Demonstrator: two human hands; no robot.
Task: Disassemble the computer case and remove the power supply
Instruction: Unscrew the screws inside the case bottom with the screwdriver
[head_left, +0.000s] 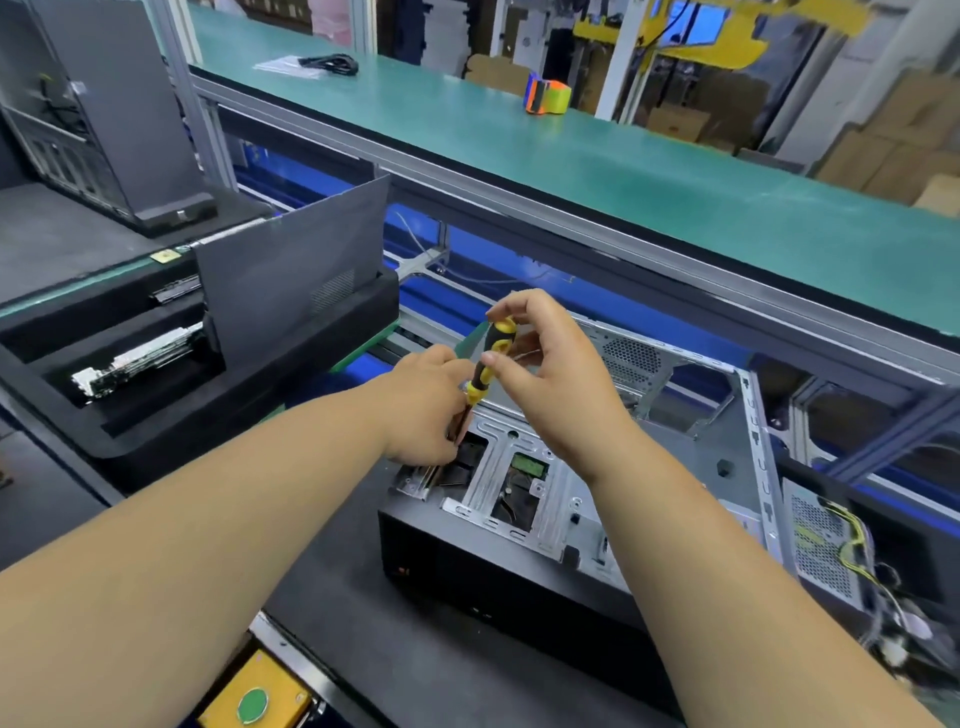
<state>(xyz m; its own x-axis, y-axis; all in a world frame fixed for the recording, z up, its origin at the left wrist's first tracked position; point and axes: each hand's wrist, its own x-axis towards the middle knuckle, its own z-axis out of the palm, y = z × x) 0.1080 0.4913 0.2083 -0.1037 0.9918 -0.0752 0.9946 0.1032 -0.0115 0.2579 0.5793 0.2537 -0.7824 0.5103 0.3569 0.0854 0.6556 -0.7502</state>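
Holding the screwdriver (487, 366) straight matters: the right hand (550, 374) pinches its handle, the left hand (423, 410) pinches its shaft inside the computer case (519, 525).

One head-worn wide-angle view — it looks forward and down, close over both forearms and the open computer case (597, 499), with the green-topped bench (519, 150) beyond.

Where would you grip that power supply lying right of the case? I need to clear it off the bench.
Probably grip the power supply across its two long metal sides, coming from above. Its perforated face points up and offers no grip, and its cable bundle trails off the near end, so avoid that end.
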